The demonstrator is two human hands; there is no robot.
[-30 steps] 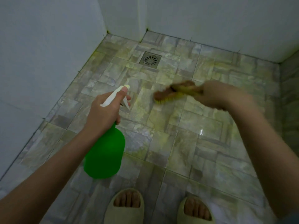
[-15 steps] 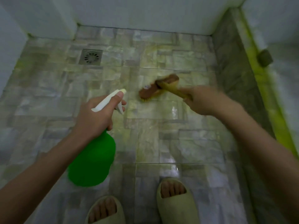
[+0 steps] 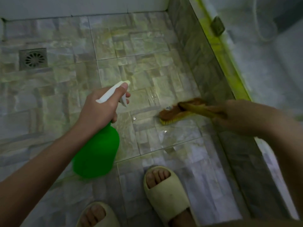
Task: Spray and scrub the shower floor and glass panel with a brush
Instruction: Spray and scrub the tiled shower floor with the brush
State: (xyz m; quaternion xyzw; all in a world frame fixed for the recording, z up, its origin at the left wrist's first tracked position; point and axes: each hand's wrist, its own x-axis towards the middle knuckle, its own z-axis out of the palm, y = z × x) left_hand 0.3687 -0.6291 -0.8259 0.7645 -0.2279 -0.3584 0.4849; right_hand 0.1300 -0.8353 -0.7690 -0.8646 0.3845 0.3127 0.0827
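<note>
Left hand [image 3: 100, 108] wrapped around the white trigger head of a round green plastic spray bottle [image 3: 96, 153], forefinger laid along the nozzle, bottle body hanging below the fist. Right hand [image 3: 241, 117], blurred, apparently closed on the yellow handle of a brown-backed scrubbing brush [image 3: 177, 112], whose yellow bristles meet the wet grey stone-pattern tiled shower floor [image 3: 131, 54] ahead of that grip, beside the raised tiled kerb [image 3: 205, 63].

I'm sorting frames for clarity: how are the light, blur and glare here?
Head view: dim, greenish light; right hand and brush motion-blurred; left hand on the spray bottle sharper; small glare spots on the wet floor; wide-angle bending at the edges.
</note>
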